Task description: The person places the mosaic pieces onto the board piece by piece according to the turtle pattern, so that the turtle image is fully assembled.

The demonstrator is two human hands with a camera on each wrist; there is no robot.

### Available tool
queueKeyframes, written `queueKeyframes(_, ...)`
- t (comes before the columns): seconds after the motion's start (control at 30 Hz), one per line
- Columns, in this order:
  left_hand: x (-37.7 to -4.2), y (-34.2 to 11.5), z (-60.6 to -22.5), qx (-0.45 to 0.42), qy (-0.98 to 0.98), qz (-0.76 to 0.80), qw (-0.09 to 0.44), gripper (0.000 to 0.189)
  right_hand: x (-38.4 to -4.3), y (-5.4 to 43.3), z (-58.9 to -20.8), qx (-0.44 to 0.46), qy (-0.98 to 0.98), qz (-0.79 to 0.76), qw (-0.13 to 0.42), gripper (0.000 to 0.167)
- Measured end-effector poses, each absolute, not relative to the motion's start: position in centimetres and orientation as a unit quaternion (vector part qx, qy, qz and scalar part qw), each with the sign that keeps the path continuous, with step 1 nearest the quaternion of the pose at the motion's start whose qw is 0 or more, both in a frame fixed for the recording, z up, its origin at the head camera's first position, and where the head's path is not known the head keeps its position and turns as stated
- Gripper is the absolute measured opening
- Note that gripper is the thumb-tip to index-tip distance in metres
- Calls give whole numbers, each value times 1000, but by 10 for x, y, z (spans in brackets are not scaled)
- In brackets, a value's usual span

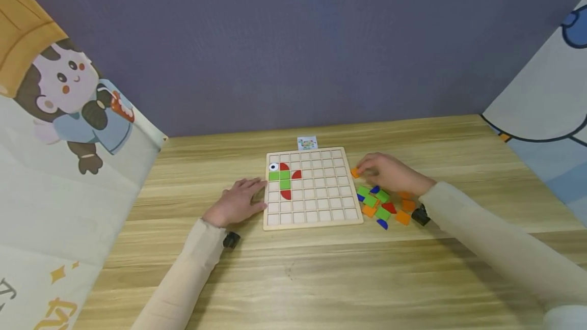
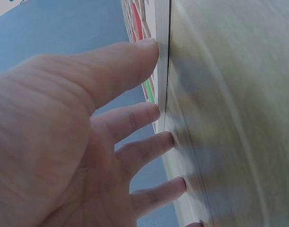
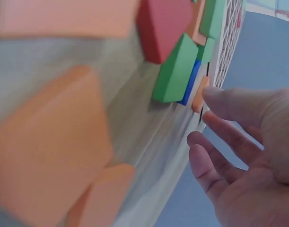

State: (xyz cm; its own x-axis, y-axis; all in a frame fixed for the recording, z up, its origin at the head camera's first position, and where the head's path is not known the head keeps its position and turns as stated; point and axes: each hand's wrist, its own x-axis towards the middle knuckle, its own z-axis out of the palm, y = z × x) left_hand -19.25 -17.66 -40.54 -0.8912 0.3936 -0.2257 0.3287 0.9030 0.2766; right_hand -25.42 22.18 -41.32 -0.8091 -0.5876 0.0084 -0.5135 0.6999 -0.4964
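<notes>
A wooden grid board [image 1: 321, 210] lies flat on the table. Its upper left cells hold a white eye tile [image 1: 273, 167], green squares [image 1: 285, 184] and red rounded pieces [image 1: 286, 195]. My left hand [image 1: 237, 201] rests at the board's left edge, its thumb and fingertips spread along the frame in the left wrist view. By the board's right edge, my right hand [image 1: 387, 171] pinches an orange square tile [image 1: 355, 172] between thumb and forefinger. The right wrist view shows that tile's edge [image 3: 199, 97] at the thumb tip, with the other fingers loosely bent.
Right of the board, below my right hand, lies a loose pile of orange [image 1: 403, 217], green [image 1: 382, 213], red [image 1: 389, 208] and blue [image 1: 382, 224] pieces. A small picture card [image 1: 307, 142] lies against the board's far edge. Behind the table stands a dark blue panel [image 1: 312, 55].
</notes>
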Motion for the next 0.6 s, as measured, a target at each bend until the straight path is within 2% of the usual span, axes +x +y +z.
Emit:
queueKeyframes(0.23,-192,-176,-405,184,966,118,140,64,-259,213,-412,-279,924,-246,90,23)
queueKeyframes(0.6,-192,-176,-405,183,966,116,140,64,-262,209,-411,-235,936,-252,69,19)
